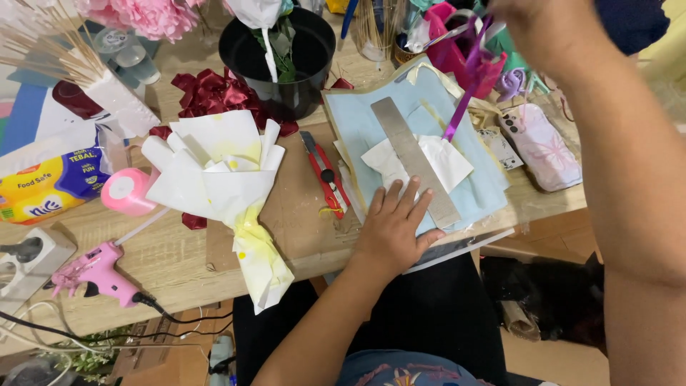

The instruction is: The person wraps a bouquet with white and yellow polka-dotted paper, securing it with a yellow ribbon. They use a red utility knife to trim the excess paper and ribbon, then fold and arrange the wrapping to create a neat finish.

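Right hand [532,28] is cut off by the top edge; fingers not visible, so can't tell how it grips. A purple ribbon [463,96] runs down from it to the paper stack, so it looks held, but the pinch itself is out of frame. Ribbon's lower end sits touching the white paper piece [446,161], just beside the metal ruler [414,161].

Left hand [391,225] is flat, fingers spread, pressing down on the light blue paper [364,121] at the table's near edge. Fingertips touch the ruler's lower end and the white piece.

Ruler lies diagonally across the blue sheet, grey, dull metal. White piece partly hidden under it. Cream sheets show at the blue paper's edges; count unclear.

Left of the stack: red utility knife [327,179] on a brown cardboard mat [293,207]. Further left, a white paper bouquet wrap [221,186] with yellow stains, contents hidden. Black bucket [282,64] behind it, stems inside, flowers cut off at top.

Far left: pink tape roll [127,189], pink glue gun [96,271], tissue pack [46,189] and power strip [28,257] both partly cut by frame edge. Right: patterned phone case [542,146]. Pink caddy [457,50] near top is mostly blocked by the right arm.
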